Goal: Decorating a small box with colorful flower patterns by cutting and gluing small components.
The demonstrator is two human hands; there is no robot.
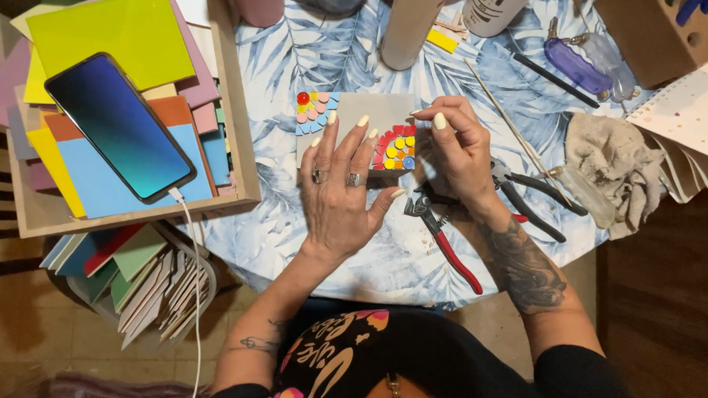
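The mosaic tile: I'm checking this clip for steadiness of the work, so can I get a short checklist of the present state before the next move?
1. Mosaic tile flat on the tablecloth: ok.
2. Left hand lies on the tile, fingers spread: ok.
3. Right hand pinches at the tile's right edge: ok.
4. Piece in the right grip: cannot tell.
5. Red-handled nippers lie beside the hands, untouched: ok.
6. Glue on the bare middle: cannot tell.

- a home craft corner set up for mosaic work, not a trade workshop
- a small round counter point(297, 53) under a leaf-print cloth, on a tiled floor
- a wooden tray point(241, 138) stacked with coloured tile sheets
- red-handled nippers point(448, 239), pliers point(533, 195) and a rag point(610, 166)
- a half-laid mosaic tile point(373, 124)
- a charging phone point(118, 125)
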